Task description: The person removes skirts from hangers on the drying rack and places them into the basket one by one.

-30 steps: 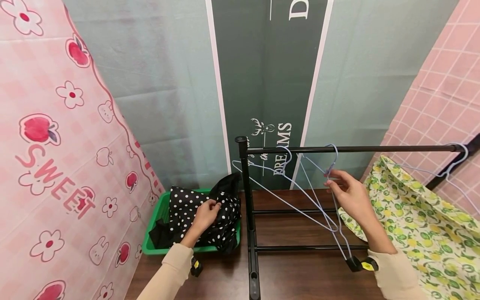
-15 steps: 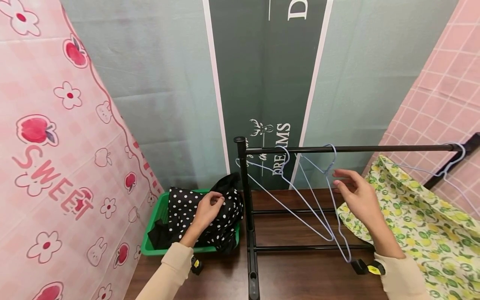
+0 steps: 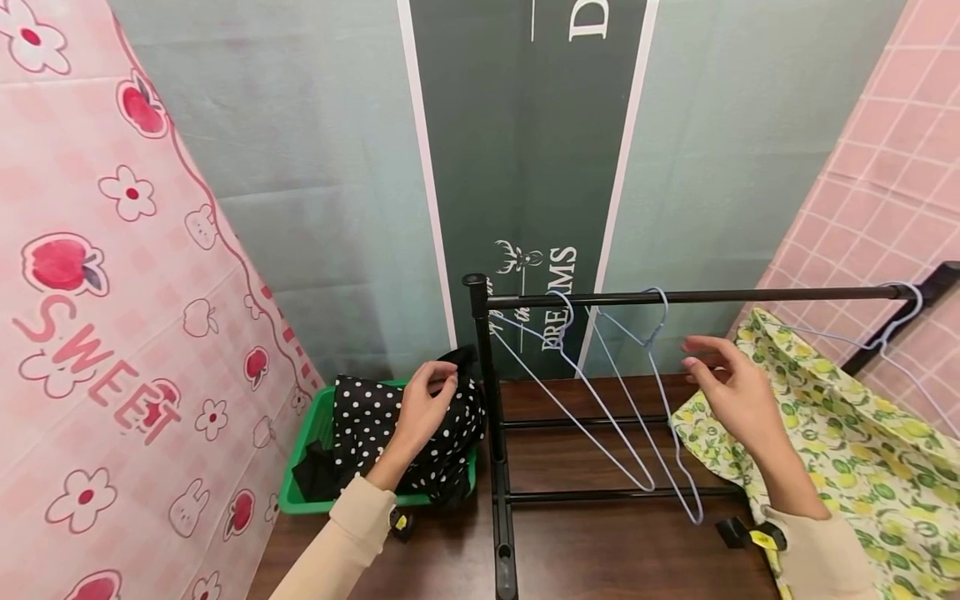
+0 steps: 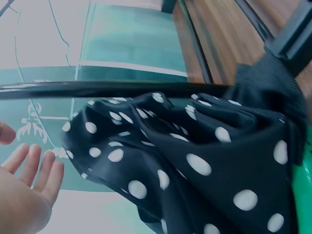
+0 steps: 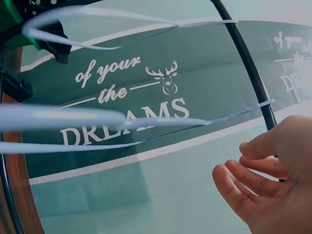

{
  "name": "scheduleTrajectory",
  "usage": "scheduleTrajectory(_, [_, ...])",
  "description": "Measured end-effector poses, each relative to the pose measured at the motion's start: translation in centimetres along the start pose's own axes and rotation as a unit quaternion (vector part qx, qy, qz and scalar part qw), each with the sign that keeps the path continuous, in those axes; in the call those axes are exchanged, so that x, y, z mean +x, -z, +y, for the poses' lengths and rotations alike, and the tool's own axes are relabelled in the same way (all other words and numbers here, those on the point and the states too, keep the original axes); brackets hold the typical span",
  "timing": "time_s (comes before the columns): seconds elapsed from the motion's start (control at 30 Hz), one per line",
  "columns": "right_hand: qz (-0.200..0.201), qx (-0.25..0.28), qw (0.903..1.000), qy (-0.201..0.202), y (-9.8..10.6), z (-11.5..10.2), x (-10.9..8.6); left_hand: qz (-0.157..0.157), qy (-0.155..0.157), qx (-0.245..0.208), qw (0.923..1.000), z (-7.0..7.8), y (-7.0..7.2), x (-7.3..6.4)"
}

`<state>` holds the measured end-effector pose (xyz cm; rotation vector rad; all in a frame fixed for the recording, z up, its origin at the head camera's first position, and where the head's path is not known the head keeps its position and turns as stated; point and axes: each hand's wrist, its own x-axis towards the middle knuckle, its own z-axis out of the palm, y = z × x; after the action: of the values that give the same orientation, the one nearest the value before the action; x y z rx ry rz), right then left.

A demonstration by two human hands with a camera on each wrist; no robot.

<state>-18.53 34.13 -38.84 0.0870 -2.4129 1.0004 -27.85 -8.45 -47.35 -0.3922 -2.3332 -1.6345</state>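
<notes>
Black cloth with white polka dots (image 3: pixel 366 410) lies heaped in a green basket (image 3: pixel 295 487) at the left. My left hand (image 3: pixel 422 408) is over that heap, fingers loosely bent; the left wrist view shows nothing in the hand (image 4: pixel 27 195), apart from the polka-dot cloth (image 4: pixel 146 161). On the black rail hang two light blue wire hangers, one hanger (image 3: pixel 570 315) nearer the post and another hanger (image 3: pixel 664 310) to its right. Just right of the second one, my right hand (image 3: pixel 738 396) hovers with relaxed fingers, holding nothing and touching neither hanger.
A black rack post (image 3: pixel 491 375) stands between basket and hangers, carrying the top rail (image 3: pixel 772 295). Lemon-print cloth (image 3: pixel 840 433) hangs at the right, near a third hanger (image 3: pixel 918 304). Lower crossbars (image 3: pixel 585 496) run above the brown wooden surface (image 3: pixel 600 550).
My right hand has let go of the second hanger and moved right, away from it. The left hand has risen slightly off the polka-dot cloth. Both hangers have swung a little.
</notes>
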Motion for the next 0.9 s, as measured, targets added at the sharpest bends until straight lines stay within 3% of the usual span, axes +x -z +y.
scheduleTrajectory(0.17, [0.002,-0.012,0.9999,-0.011,0.5,0.2,0.1,-0.018,-0.027,-0.044,0.9985,1.4,-0.5,0.3])
scheduleTrajectory(0.43, [0.007,-0.034,0.9994,-0.009,1.3,0.9,0.5,-0.083,-0.040,-0.105,0.9902,2.6,-1.2,0.6])
scheduleTrajectory(0.67, [0.025,-0.050,0.9984,0.008,2.0,2.2,0.7,-0.111,-0.037,-0.112,0.9868,3.2,-1.9,0.6])
scheduleTrajectory(0.9, [0.025,-0.073,0.9970,-0.005,3.2,3.7,0.9,-0.124,-0.046,-0.104,0.9856,3.1,-2.5,0.8])
